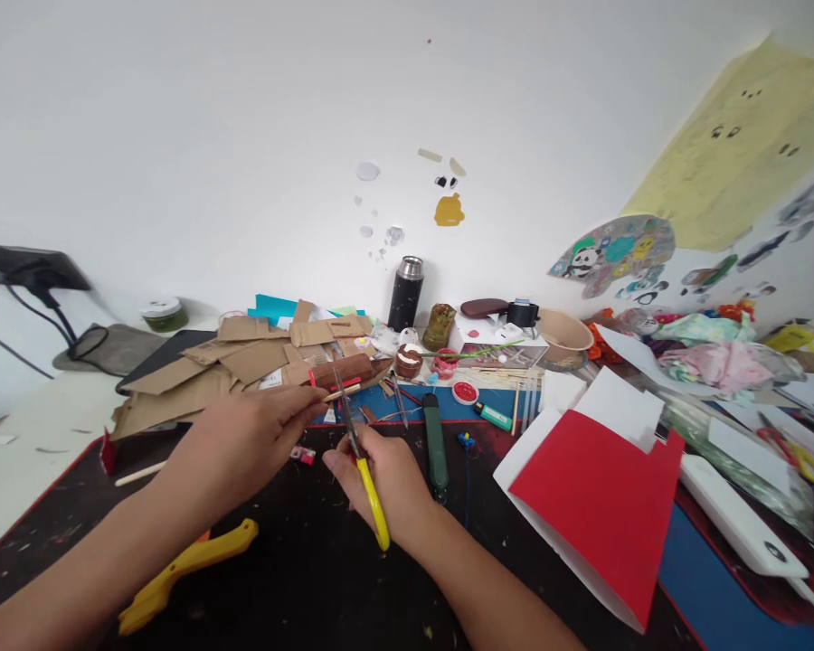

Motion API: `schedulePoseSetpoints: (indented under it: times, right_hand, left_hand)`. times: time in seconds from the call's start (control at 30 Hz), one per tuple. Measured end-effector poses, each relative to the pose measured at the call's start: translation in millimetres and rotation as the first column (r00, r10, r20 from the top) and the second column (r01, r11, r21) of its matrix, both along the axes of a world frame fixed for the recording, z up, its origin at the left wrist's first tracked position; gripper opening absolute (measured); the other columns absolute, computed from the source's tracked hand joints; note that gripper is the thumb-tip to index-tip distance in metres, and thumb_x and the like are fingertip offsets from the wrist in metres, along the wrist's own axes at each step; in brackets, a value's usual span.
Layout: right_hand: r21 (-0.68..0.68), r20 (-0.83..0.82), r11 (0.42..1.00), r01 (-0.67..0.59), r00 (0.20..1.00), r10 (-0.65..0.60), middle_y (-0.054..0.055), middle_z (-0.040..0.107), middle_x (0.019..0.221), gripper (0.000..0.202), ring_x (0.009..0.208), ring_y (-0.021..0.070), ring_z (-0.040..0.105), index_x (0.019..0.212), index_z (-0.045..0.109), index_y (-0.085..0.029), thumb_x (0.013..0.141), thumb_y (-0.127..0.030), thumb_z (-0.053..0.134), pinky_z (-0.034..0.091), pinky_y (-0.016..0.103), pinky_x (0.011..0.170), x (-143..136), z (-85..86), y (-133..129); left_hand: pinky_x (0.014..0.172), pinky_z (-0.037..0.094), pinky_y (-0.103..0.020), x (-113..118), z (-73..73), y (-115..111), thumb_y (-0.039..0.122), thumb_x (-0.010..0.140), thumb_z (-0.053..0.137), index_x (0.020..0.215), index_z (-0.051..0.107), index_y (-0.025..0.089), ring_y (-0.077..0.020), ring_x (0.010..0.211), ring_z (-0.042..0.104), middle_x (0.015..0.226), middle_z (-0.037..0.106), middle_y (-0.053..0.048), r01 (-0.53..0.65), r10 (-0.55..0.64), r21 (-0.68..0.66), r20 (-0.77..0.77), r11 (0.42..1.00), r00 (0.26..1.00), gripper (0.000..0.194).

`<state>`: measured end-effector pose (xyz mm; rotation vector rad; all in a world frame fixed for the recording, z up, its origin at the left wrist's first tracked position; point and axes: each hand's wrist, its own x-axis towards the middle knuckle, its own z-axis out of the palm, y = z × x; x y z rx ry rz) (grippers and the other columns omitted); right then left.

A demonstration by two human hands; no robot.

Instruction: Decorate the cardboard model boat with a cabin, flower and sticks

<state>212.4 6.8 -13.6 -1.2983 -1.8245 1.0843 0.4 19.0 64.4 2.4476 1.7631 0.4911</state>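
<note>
My left hand is closed, its fingers pinching a thin wooden stick whose tip points right. A pale stick shows below my left forearm; I cannot tell whether it is the same piece. My right hand grips yellow-handled scissors, blades pointing up and away. The blades meet the stick near its tip; whether they are closed on it is unclear. Behind the hands lies a brown boat-like piece. A yellow handle-shaped object lies by my left forearm.
Cardboard pieces are piled at the left. A black bottle stands near the wall. A dark green utility knife lies right of my right hand. Red card, a green lighter and a white power strip lie farther right.
</note>
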Motion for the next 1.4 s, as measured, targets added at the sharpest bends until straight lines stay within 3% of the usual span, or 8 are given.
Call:
schedulePoseSetpoints:
  times: [0.1, 0.17, 0.33, 0.53, 0.77, 0.97, 1.23, 1.4]
  right_hand:
    - [-0.042, -0.087, 0.998, -0.038, 0.996, 0.034, -0.002, 0.072, 0.075, 0.024, 0.062, 0.0155, 0.07, 0.095, 0.071, -0.024, 0.103, -0.045, 0.079, 0.052, 0.023, 0.063, 0, -1.7, 0]
    - [-0.066, -0.119, 0.996, -0.052, 0.992, 0.044, -0.002, 0.072, 0.074, 0.024, 0.063, 0.0154, 0.071, 0.094, 0.071, -0.023, 0.102, -0.043, 0.081, 0.052, 0.023, 0.064, -1, -1.4, 1]
    - [-0.143, -0.164, 0.986, -0.086, 0.985, 0.062, -0.002, 0.075, 0.075, 0.026, 0.069, 0.017, 0.075, 0.099, 0.072, -0.023, 0.101, -0.046, 0.083, 0.054, 0.024, 0.067, -1, 0.2, 2]
    - [-0.245, -0.315, 0.956, -0.161, 0.946, 0.079, -0.001, 0.076, 0.082, 0.051, 0.076, 0.0217, 0.081, 0.106, 0.071, -0.023, 0.091, -0.068, 0.089, 0.06, 0.029, 0.072, -1, -3.6, 1]
    - [-0.34, -0.459, 0.909, -0.242, 0.886, 0.064, -0.003, 0.072, 0.076, 0.064, 0.062, 0.0167, 0.073, 0.107, 0.066, -0.023, 0.085, -0.078, 0.088, 0.056, 0.024, 0.059, -5, -6.0, 1]
    - [-0.349, -0.292, 0.932, -0.098, 0.956, -0.009, -0.009, 0.058, 0.058, 0.036, 0.041, 0.011, 0.054, 0.091, 0.062, -0.023, 0.104, -0.052, 0.079, 0.039, 0.019, 0.041, -6, 2.5, -4]
    - [-0.12, -0.015, 0.992, 0.046, 0.999, -0.048, -0.007, 0.055, 0.056, 0.029, 0.049, 0.0132, 0.056, 0.083, 0.065, -0.023, 0.103, -0.037, 0.081, 0.038, 0.024, 0.055, -5, 9.1, -6]
    - [0.025, 0.106, 0.998, 0.064, 0.992, -0.067, -0.002, 0.067, 0.068, 0.019, 0.061, 0.0161, 0.062, 0.09, 0.072, -0.022, 0.102, -0.035, 0.08, 0.041, 0.026, 0.064, -5, 11.4, -7]
  left_hand:
    - [0.068, 0.051, -0.037, -3, -5.8, -4, 0.023, 0.107, 0.048, 0.126, 0.085, 0.026, -0.0336, 0.091, 0.083, 0.118, 0.09, -0.014, 0.031, 0.001, 0.126, -0.249, 0.992, 0.968, 0.041]
    - [0.067, 0.052, -0.038, -4, -7.9, -6, 0.014, 0.105, 0.05, 0.133, 0.082, 0.027, -0.0345, 0.096, 0.084, 0.119, 0.089, -0.012, 0.066, 0.003, 0.189, -0.344, 0.98, 0.939, 0.044]
    - [0.071, 0.057, -0.042, 1, -5.3, -8, 0.002, 0.1, 0.052, 0.149, 0.075, 0.018, -0.0362, 0.101, 0.082, 0.113, 0.087, -0.013, 0.107, -0.017, 0.185, -0.431, 0.977, 0.902, 0.056]
    - [0.082, 0.056, -0.045, 1, -8.1, -9, 0.001, 0.102, 0.054, 0.14, 0.079, 0.016, -0.0353, 0.103, 0.075, 0.102, 0.083, -0.012, 0.173, -0.012, 0.27, -0.509, 0.947, 0.861, 0.048]
    - [0.086, 0.056, -0.05, 0, -17.2, -8, 0.005, 0.105, 0.052, 0.145, 0.078, 0.018, -0.0371, 0.106, 0.071, 0.105, 0.083, -0.014, 0.172, -0.016, 0.317, -0.441, 0.933, 0.897, 0.049]
    - [0.086, 0.058, -0.044, -8, -25.6, -4, 0.007, 0.105, 0.05, 0.141, 0.081, 0.018, -0.034, 0.107, 0.077, 0.123, 0.088, -0.014, 0.229, -0.071, 0.36, -0.402, 0.904, 0.913, 0.048]
    - [0.065, 0.052, -0.036, -8, -16.9, 3, 0.022, 0.105, 0.043, 0.12, 0.089, 0.024, -0.0304, 0.085, 0.084, 0.107, 0.091, -0.013, 0.134, -0.067, 0.304, -0.221, 0.943, 0.973, 0.048]
    - [0.061, 0.044, -0.034, -2, 3.5, 3, 0.043, 0.106, 0.044, 0.09, 0.086, 0.024, -0.0286, 0.068, 0.077, 0.077, 0.084, -0.011, 0.005, -0.006, 0.052, 0.031, 0.999, 1.0, 0.049]
